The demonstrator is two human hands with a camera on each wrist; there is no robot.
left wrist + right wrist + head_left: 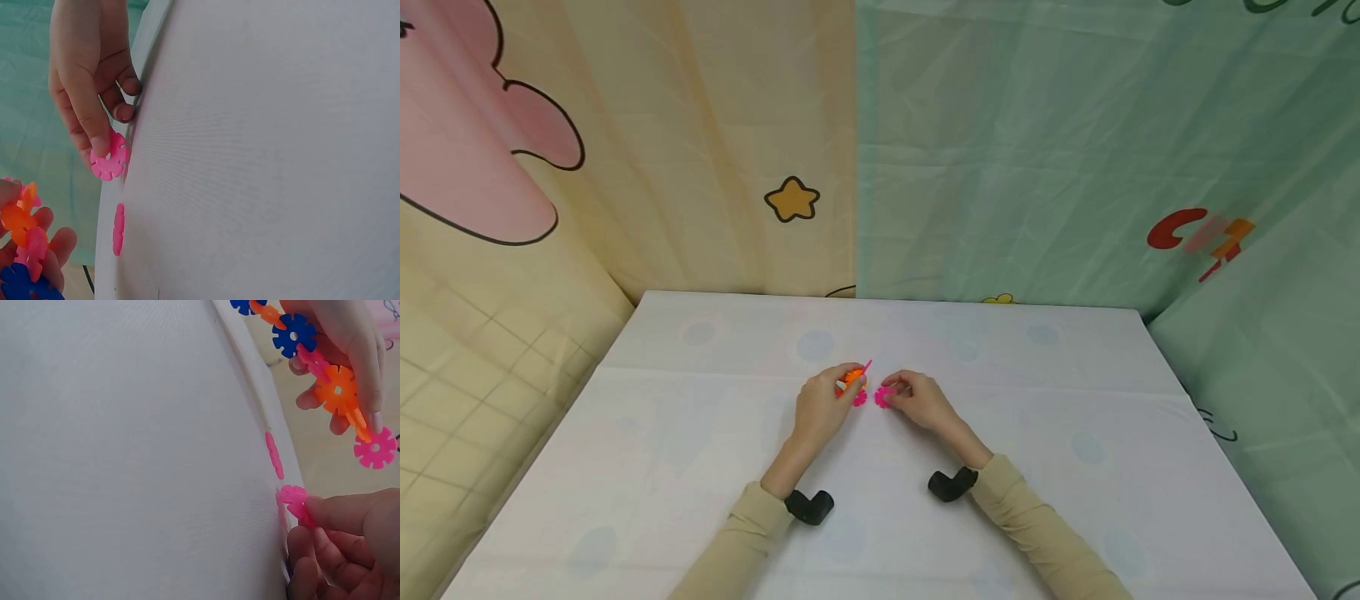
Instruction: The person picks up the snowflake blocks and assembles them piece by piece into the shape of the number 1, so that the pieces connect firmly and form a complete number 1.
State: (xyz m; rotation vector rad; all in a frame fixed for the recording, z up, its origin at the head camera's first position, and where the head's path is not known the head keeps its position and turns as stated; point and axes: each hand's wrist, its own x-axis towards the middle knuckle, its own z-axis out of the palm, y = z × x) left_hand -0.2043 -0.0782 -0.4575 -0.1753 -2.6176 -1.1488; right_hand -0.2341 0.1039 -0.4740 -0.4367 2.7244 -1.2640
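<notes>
My left hand (822,406) holds a chain of notched plastic snowflake discs. Blue, orange and pink pieces show in the right wrist view, slotted together edge to edge, with a pink disc (375,448) at the end by the thumb. Between thumb and fingers, my right hand (922,402) pinches a single pink disc (296,501), which is apart from the chain. Another pink disc (119,229) lies on the white tabletop between the two hands. The left fingers partly cover the chain in the head view.
A white cloth with pale spots covers the table (880,508). Printed curtains (1000,167) hang behind it and along both sides. Each wrist carries a black camera mount (809,507).
</notes>
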